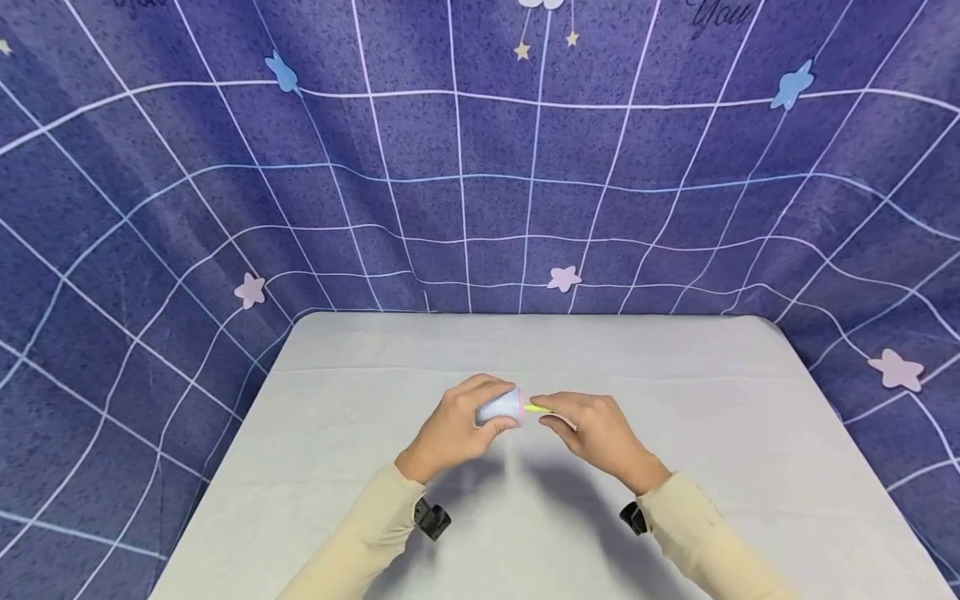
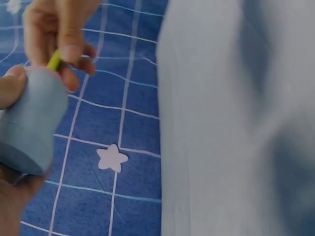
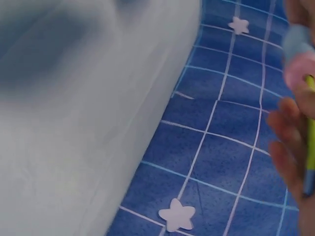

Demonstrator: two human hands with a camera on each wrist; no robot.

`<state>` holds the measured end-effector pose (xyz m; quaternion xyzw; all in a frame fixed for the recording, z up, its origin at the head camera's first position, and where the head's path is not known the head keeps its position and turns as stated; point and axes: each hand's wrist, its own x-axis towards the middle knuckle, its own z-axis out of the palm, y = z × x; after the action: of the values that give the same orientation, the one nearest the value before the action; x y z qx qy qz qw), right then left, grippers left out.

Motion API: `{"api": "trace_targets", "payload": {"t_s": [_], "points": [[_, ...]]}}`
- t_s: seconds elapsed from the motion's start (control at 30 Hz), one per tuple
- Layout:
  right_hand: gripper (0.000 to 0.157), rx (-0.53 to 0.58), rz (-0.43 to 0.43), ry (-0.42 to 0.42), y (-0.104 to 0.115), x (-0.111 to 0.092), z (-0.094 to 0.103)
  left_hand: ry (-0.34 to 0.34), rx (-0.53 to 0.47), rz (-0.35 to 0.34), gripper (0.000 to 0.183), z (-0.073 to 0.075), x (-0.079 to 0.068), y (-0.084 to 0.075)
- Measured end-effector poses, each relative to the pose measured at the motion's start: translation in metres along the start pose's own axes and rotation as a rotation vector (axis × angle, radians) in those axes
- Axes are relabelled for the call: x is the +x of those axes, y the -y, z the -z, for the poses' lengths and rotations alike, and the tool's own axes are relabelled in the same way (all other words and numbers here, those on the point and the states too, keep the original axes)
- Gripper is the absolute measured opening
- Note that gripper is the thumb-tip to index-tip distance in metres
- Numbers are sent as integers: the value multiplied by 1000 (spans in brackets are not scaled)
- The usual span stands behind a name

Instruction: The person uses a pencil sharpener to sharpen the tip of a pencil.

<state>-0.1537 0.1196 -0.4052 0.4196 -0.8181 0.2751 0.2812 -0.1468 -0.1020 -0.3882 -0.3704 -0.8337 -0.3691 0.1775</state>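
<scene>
My left hand [image 1: 453, 427] grips a light blue, waisted pencil sharpener [image 1: 497, 407] around its body, thumb on the near side and fingers over the far side. Its pink end [image 3: 297, 70] faces right and has a small hole. A yellow-green pencil [image 1: 536, 408] stands with one end at that hole; how deep it goes is hidden. My right hand [image 1: 600, 427] pinches the pencil between thumb and fingers, close to the pink end. In the right wrist view the pencil's [image 3: 311, 147] other end looks blue-grey and dark. Both hands are held above the table.
A table [image 1: 375, 350] covered in pale cloth lies beneath both hands, with their shadows on it. A blue-purple curtain [image 1: 495, 208] with grid lines and stars hangs behind and at both sides. Black wrist cameras [image 1: 432, 518] sit at the cuffs of the beige sleeves [image 1: 367, 521].
</scene>
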Motion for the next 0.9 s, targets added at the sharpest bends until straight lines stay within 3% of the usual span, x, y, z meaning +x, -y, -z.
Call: {"api": "trace_targets", "payload": {"t_s": [0.17,0.33,0.5,0.57,0.63,0.7,0.8,0.9], "points": [[19,-148,135,-114,2,0,-1,45,-135,206,32,7,6,-2],[22,-231,248,-222,3,2,-2,191,-259,411,27,15,14,-5],[23,-285,375,-308,5,4,-1,323,-444,525,27,24,19,-11],[22,-284,390,-319,5,3,-1,331,-436,539,28,21,17,-9],[23,-253,380,-304,4,1,-2,313,-380,494,31,16,13,-4],[24,-191,333,-244,3,-1,-2,279,-294,378,36,13,10,-7],[20,-26,217,-109,3,-4,0,197,-91,102,42,7,5,-8],[14,175,44,49,4,-6,4,102,144,-185,45,-1,-2,-6]]}}
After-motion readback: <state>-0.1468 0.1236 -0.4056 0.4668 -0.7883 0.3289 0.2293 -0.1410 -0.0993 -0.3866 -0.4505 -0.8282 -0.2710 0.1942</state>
